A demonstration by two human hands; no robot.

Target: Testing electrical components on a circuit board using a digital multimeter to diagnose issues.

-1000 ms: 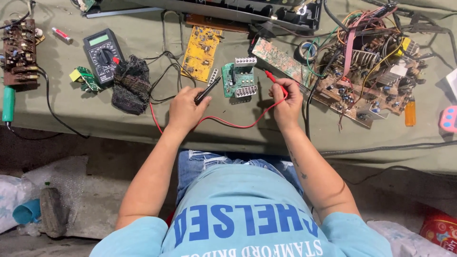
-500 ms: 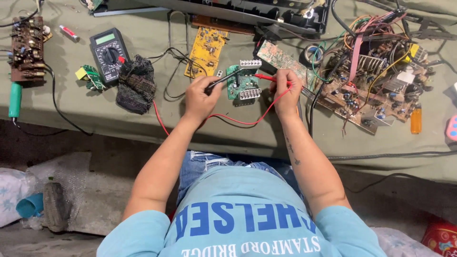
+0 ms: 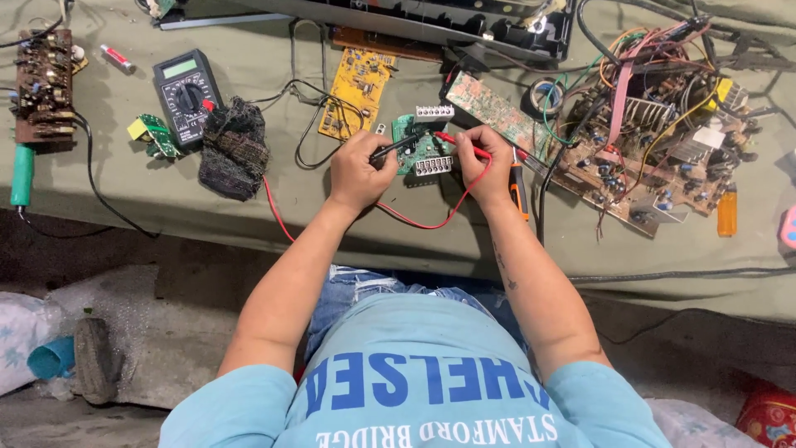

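Probes (image 3: 414,143) on green circuit board (image 3: 412,141)

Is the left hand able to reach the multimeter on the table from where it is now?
Probably yes. The left hand holds the black probe at the green board; the multimeter lies further left, with only a dark cloth and wires between.

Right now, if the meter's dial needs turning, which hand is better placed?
Left, probably. The left hand, holding the black probe, lies on the multimeter side of the green board; the right hand, with the red probe, would have to cross over it.
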